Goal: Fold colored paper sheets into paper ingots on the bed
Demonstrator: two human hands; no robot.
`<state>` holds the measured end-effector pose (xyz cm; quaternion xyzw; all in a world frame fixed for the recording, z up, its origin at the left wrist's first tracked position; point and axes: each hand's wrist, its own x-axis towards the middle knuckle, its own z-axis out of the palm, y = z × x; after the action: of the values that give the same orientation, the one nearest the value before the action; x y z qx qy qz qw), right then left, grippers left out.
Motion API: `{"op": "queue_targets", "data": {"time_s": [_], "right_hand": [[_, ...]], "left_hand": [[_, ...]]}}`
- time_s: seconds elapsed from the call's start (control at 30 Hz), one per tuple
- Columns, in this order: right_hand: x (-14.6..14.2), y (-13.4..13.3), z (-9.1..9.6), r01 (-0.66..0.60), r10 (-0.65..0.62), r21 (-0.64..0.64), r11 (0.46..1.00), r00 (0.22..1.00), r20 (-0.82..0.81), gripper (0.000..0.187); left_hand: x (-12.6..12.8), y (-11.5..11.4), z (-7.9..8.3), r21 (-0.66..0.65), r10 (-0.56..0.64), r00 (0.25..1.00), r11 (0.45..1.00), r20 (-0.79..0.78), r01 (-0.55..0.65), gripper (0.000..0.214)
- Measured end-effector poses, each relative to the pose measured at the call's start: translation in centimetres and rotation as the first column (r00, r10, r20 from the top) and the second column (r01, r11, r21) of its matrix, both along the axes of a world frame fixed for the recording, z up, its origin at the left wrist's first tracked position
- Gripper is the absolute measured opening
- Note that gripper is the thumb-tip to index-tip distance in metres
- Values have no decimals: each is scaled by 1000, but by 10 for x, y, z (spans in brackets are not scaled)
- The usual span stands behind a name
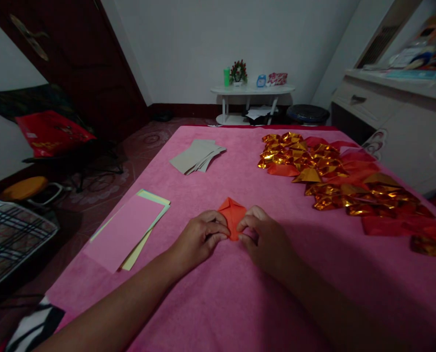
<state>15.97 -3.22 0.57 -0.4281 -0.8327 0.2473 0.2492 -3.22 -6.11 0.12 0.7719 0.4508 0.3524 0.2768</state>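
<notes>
A small folded piece of red paper lies on the pink cloth in front of me, pointed at its far end. My left hand pinches its left near edge with curled fingers. My right hand pinches the right near edge, thumb and fingers pressed together on the paper. Both hands rest on the cloth, and the paper's lower part is hidden between them.
A stack of pink and pale yellow sheets lies at the left. Grey-beige sheets lie farther back. Several folded gold and red foil pieces spread along the right. A white cabinet stands at the right, a small white table by the far wall.
</notes>
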Motion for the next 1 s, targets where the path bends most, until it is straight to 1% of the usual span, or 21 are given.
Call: {"op": "queue_targets", "data": {"time_s": [0.17,0.23,0.33,0.4,0.53,0.67,0.8,0.9,1.0], "right_hand": [[1,0,-1,-6,5,-28,1000,1000,-10,13],[0,0,-1,-4,4,-34,999,1000,-10,13],[0,1,-3,-1,1,-26,1000,1000,-16,13],[0,1,-3,5,-6,-20,1000,1000,-18,13],[-1,1,-1,22,-22,-34,999,1000,0,13],[-2,1,3,34,-33,-51,998,999,15,14],[-2,1,2,30,-29,-51,998,999,13,13],[-1,1,0,25,-25,-47,999,1000,2,14],[-1,1,-1,24,-24,-52,998,1000,-9,15]], "left_hand": [[2,5,-1,16,37,996,999,-87,-36,15],[3,6,-1,11,79,991,997,-103,-78,11],[5,7,-1,-32,168,981,984,-100,-172,6],[7,7,0,-76,203,976,975,-75,-208,7],[8,6,2,-113,211,977,970,-41,-215,6],[8,7,1,-86,217,974,971,-62,-222,10],[9,9,0,-68,205,978,976,-34,-207,9],[9,11,-2,-98,203,979,974,3,-202,8],[8,12,-3,-156,199,979,969,50,-189,5]]}}
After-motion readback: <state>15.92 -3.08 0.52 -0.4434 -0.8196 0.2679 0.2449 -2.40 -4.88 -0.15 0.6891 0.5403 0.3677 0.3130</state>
